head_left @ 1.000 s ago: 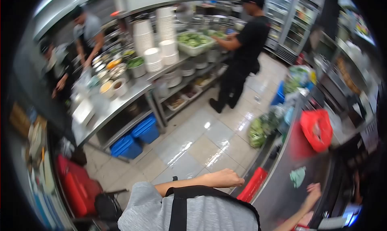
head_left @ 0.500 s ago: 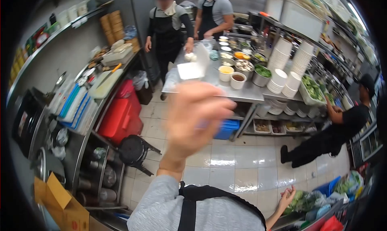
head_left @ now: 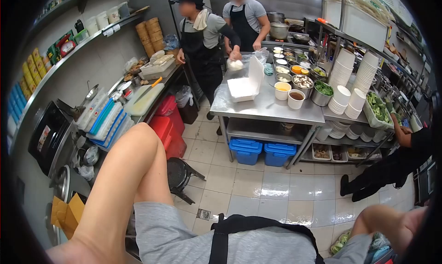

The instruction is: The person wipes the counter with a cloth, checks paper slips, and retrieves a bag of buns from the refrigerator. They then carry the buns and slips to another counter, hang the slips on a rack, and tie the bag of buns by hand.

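Note:
My left arm [head_left: 115, 190] is bent, its elbow up in front of me. The forearm runs down to the lower left edge, where only the wrist end of my left hand [head_left: 64, 254] shows and the fingers are cut off. At the right edge, my right hand [head_left: 411, 223] is raised on a bent arm, with its fingers lost in the dark border. I see nothing held in either hand. Ahead, a steel table [head_left: 276, 108] bears an open white takeaway box [head_left: 241, 89], a cup of yellow liquid [head_left: 282, 91] and a cup of brown liquid [head_left: 296, 99].
Two people in aprons stand behind the table; one grips a clear bag with white contents [head_left: 235, 64]. Another person [head_left: 391, 158] works at the right. A black stool [head_left: 178, 174] and red bin [head_left: 168, 137] stand left; blue bins [head_left: 246, 150] sit under the table.
My left hand has swung from the middle down to the lower left edge. My right hand has risen to the right edge. The co-worker at the table has lifted the bag.

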The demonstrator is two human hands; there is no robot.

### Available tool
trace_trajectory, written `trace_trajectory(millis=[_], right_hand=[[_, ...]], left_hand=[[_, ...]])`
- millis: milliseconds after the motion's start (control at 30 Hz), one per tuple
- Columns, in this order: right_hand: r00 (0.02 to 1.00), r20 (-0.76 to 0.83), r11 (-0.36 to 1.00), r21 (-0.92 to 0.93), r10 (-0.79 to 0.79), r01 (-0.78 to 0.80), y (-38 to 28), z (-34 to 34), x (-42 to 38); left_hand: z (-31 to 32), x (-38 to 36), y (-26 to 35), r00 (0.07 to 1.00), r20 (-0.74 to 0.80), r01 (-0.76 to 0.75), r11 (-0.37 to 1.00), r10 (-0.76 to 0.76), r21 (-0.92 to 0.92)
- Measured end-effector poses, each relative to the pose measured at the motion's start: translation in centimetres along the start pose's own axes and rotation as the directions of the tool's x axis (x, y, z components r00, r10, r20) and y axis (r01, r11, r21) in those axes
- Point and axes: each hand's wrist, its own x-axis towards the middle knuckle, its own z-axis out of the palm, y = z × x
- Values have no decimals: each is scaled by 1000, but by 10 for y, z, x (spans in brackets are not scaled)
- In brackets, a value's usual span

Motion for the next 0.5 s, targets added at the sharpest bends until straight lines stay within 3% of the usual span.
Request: trace_trajectory(millis=[67, 167, 333, 500], right_hand=[[965, 87, 969, 35, -246, 243, -3, 12, 31], [912, 138, 920, 121, -387, 372, -19, 39, 50], [872, 248, 904, 178, -423, 388, -39, 60, 62], [841, 410, 935, 113, -352, 336, -58, 53, 65]], left_hand=[[0, 5, -2, 999, 27, -30, 1000, 30, 2], [4, 3, -6, 997, 56, -54, 999, 54, 0], [39, -37, -25, 998, 6, -56, 996, 56, -67], [116, -98, -39, 987, -159, -63, 977, 31, -202]])
